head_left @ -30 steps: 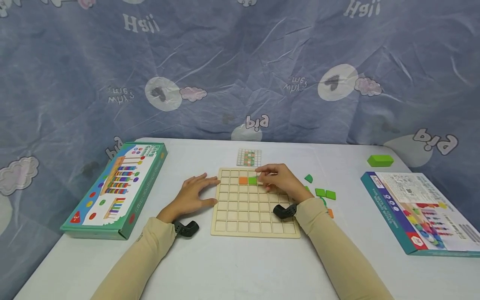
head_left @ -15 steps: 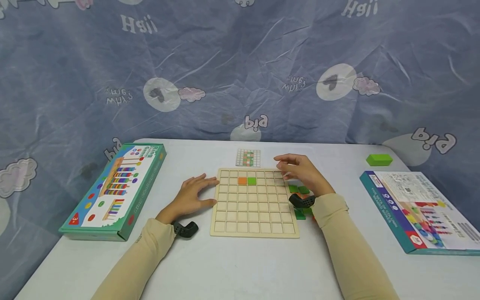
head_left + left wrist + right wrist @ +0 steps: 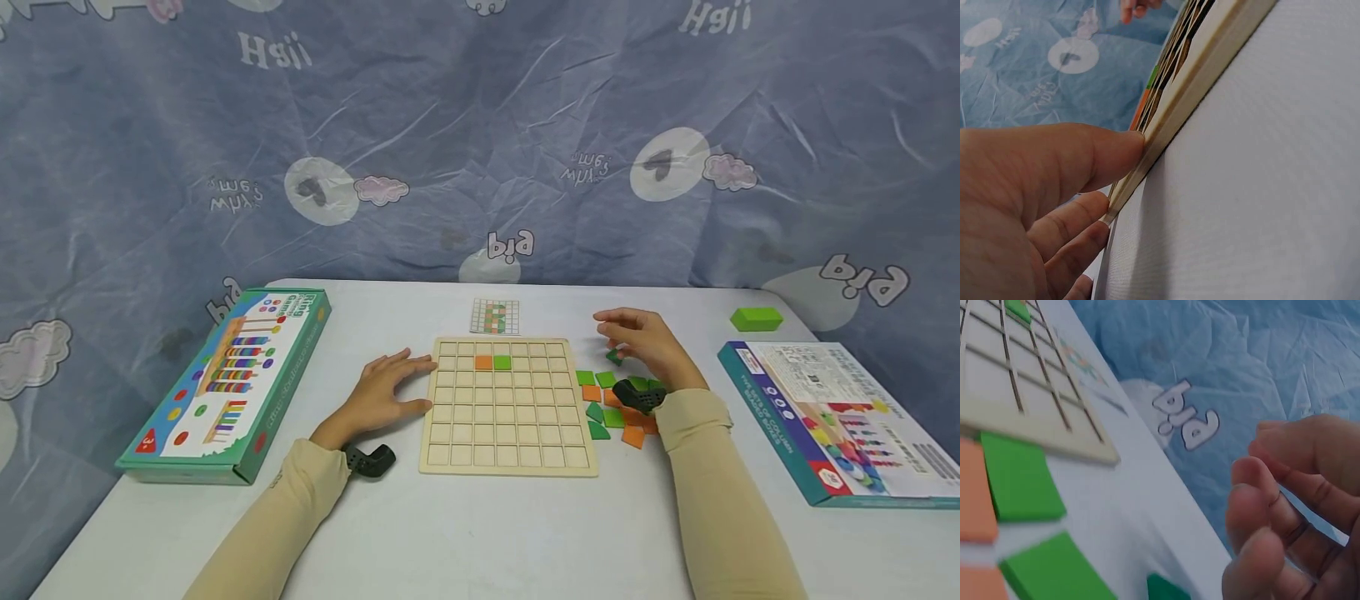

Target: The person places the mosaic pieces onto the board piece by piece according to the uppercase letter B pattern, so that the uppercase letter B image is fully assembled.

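Observation:
A wooden grid board (image 3: pixel 507 433) lies on the white table, with an orange square tile (image 3: pixel 483 362) and a green square tile (image 3: pixel 502 362) side by side in its second row. My left hand (image 3: pixel 378 404) rests at the board's left edge; in the left wrist view the thumb (image 3: pixel 1116 156) and fingertips touch its rim. To the right of the board my right hand (image 3: pixel 645 342) hovers with loosely bent fingers and nothing between them. Just below it is a dark green piece (image 3: pixel 614 357). Loose green tiles (image 3: pixel 1022 478) and orange tiles (image 3: pixel 633 436) lie beside the board, partly hidden by the right wrist.
Behind the board lies a small pattern card (image 3: pixel 495 317). A green toy box (image 3: pixel 232 375) stands at the left, another flat box (image 3: pixel 840 425) at the right. Beyond that right box is a green block (image 3: pixel 756 319). A printed cloth (image 3: pixel 450 142) hangs behind the table.
My right hand has moved off the board to the right, over the loose pieces, leaving the green tile beside the orange one. My left hand has stayed at the board's edge.

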`<state>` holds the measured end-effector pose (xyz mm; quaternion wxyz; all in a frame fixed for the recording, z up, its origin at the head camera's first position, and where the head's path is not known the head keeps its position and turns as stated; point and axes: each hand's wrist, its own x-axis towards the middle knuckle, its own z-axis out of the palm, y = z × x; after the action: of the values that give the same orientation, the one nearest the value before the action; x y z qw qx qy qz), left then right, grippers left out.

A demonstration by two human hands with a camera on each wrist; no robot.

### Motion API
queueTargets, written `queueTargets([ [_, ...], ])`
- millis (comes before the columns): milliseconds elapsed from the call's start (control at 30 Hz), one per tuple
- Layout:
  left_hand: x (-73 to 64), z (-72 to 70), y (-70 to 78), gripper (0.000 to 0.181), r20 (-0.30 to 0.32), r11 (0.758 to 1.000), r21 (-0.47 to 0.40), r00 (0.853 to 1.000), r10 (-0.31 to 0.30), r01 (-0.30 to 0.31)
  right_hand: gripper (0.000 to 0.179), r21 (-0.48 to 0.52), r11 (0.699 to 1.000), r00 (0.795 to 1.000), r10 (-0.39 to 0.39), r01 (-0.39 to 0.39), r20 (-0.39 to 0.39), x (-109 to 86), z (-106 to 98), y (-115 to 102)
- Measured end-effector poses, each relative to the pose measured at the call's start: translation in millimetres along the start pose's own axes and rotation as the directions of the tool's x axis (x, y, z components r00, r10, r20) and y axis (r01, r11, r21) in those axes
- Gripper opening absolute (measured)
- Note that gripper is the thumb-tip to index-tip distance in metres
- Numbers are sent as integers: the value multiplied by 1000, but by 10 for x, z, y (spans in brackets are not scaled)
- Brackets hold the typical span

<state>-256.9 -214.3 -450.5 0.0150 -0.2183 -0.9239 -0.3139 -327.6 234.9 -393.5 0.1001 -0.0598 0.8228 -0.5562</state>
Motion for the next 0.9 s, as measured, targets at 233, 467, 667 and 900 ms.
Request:
queueTargets([
  [233, 1, -1, 8, 64, 0, 1000, -10, 1000, -2, 2, 50, -39, 997, 995, 68, -71, -68, -10, -111, 164],
  [467, 0, 7, 1, 64, 0, 1000, -8, 1000, -13, 13, 54, 6, 995, 992, 101, -101, -71, -7, -195, 319],
  [667, -6, 14, -7, 63, -2, 1000, -9, 1000, -12, 12, 51, -11, 994, 992, 110, -111, -60, -14, -215, 386],
  [900, 5, 14, -13, 63, -1, 1000, -18, 1000, -10, 10, 50, -108, 992, 997, 67, -71, -34, -2, -232, 411],
])
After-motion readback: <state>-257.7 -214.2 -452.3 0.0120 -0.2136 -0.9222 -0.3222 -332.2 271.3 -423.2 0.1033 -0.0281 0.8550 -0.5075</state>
